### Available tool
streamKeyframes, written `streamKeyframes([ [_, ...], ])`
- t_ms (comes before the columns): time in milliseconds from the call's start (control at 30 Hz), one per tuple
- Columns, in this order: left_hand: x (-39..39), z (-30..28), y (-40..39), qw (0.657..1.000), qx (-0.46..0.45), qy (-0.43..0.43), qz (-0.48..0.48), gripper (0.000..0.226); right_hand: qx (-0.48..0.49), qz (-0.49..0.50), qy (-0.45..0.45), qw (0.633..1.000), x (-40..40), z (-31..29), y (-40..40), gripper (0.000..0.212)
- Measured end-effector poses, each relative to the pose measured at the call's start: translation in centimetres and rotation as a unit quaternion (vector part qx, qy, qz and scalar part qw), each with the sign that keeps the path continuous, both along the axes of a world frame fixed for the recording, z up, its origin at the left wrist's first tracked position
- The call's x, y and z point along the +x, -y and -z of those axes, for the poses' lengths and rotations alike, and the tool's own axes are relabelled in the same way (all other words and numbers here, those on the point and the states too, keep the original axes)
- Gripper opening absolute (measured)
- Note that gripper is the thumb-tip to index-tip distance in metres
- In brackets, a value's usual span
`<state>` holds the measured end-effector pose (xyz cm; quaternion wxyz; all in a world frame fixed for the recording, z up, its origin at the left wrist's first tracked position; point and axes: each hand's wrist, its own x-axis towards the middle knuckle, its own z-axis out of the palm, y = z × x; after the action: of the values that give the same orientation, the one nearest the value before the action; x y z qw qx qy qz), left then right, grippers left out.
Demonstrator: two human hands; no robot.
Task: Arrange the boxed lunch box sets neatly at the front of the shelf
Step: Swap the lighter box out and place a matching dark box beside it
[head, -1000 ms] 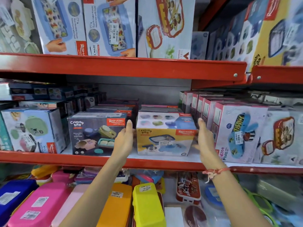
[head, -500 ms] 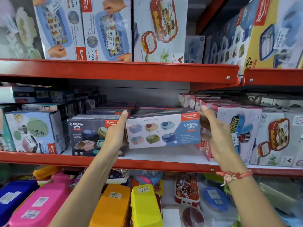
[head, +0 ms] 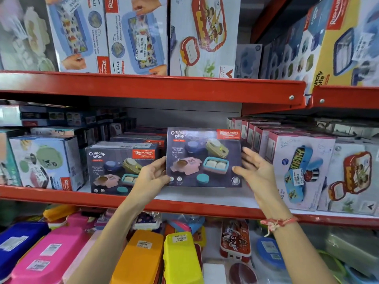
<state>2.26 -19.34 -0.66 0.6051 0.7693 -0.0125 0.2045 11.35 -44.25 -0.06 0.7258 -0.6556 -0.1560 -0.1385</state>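
A dark "Crunchy bite" lunch box set [head: 203, 157] stands upright in the middle of the red middle shelf [head: 184, 206], its picture face toward me. My left hand [head: 152, 174] grips its lower left edge. My right hand [head: 256, 171] is at its right edge with the fingers spread, palm toward the box; contact is unclear. A matching dark box [head: 121, 168] stands at the shelf front just to the left, partly hidden by my left hand. More of the same boxes [head: 141, 138] are stacked behind.
Left of the dark boxes stands a pale green-printed box [head: 44, 161]. On the right are pink-edged boxes [head: 299, 169] and a red lunch box carton [head: 352, 177]. Large boxes fill the upper shelf [head: 143, 87]. Loose coloured plastic lunch boxes [head: 180, 257] lie below.
The box was lifted and turned from its yellow and blue faces to the dark front face, now upright nearer the shelf front. My right hand's fingers have spread at its edge.
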Motion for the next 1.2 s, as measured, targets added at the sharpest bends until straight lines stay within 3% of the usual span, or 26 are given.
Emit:
streamKeyframes([
  [267, 3.2, 3.0, 1.0, 0.996, 0.054, -0.001, -0.077, 0.07, -0.067, 0.112, 0.068, 0.989, 0.7, 4.1, -1.5, 0.068],
  [500, 4.1, 4.4, 1.6, 0.992, 0.028, 0.018, -0.12, 0.074, -0.061, 0.112, 0.107, 0.986, 0.8, 6.0, -2.2, 0.067],
  [1000, 4.4, 5.7, 1.0, 0.995, 0.009, 0.011, -0.095, 0.074, -0.087, 0.109, 0.088, 0.986, 1.6, 7.6, -2.7, 0.067],
  [1200, 3.6, 5.9, -0.6, 0.994, 0.031, 0.015, -0.105, 0.058, -0.085, 0.188, 0.078, 0.975, -0.1, 6.7, -4.3, 0.053],
])
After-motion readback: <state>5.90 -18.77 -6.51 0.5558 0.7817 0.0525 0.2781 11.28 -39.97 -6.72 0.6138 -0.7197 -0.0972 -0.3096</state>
